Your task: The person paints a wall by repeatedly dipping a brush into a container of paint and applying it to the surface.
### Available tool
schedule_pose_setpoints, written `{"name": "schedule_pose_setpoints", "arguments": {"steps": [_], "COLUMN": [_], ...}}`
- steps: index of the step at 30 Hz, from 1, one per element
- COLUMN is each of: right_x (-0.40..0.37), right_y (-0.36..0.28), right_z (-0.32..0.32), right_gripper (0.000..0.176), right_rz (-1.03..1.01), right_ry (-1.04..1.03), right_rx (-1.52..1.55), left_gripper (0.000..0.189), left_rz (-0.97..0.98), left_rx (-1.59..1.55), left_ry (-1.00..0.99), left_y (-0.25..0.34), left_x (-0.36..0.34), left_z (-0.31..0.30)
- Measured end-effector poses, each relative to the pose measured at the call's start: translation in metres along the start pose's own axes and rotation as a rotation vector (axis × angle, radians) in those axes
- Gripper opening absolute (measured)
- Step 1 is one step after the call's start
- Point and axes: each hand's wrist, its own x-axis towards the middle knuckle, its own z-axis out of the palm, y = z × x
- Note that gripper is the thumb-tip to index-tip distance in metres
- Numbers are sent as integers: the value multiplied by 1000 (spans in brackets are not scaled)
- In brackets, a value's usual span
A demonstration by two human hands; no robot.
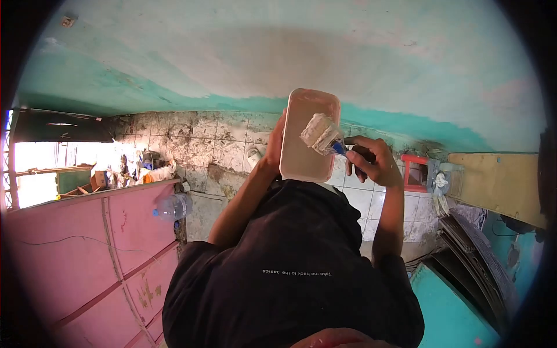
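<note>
My left hand (275,140) is wrapped around the left side of a white rectangular tub (292,162), which I hold out in front of my chest. Pale, pinkish-white paint coats its inside and smears its rim. In my right hand (376,162) is a paintbrush (318,133) with a blue handle, gripped between thumb and fingers. Its wide bristles are caked with thick off-white paint and lie over the tub's opening. Beyond the tub rises a wall (278,52), whitish over most of its face, with turquoise showing along its lower part.
Dirty tiles (220,148) cover the floor at the wall's foot. Pink panels (87,249) fill the left, with a clear plastic bottle (174,207) by their edge. To the right are a red-framed object (414,173), a tan board (499,180) and stacked dark sheets (476,261).
</note>
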Motion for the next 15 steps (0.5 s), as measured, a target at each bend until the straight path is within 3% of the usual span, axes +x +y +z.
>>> {"name": "schedule_pose_setpoints", "arguments": {"steps": [4, 6, 8, 11, 12, 13, 14, 15], "right_x": [-6, -8, -9, -8, -7, -6, 0, 7], "right_y": [13, 3, -7, -22, -25, -37, -36, -34], "right_z": [11, 15, 18, 19, 20, 20, 23, 29], "right_gripper": [28, 24, 20, 16, 14, 14, 14, 15], "right_rz": [2, 47, 0, -85, -175, -66, -70, -75], "right_ry": [57, 58, 91, 135, 147, 134, 139, 120], "right_rx": [55, 72, -171, -366, -442, -462, -450, -506], "left_gripper": [60, 61, 62, 64, 65, 66, 66, 67], "left_rz": [46, 66, 83, 41, 15, -12, -20, -1], "left_rx": [9, 25, 35, 182, 71, -39, -28, 101], "left_ry": [92, 40, 0, 171, 37, -89, -84, 62], "left_y": [0, 2, 2, -2, -5, -8, -8, -7], "left_x": [-4, -3, -7, -2, 1, 1, 1, 0], "left_z": [7, 7, 7, 2, -6, -14, -8, 2]}}
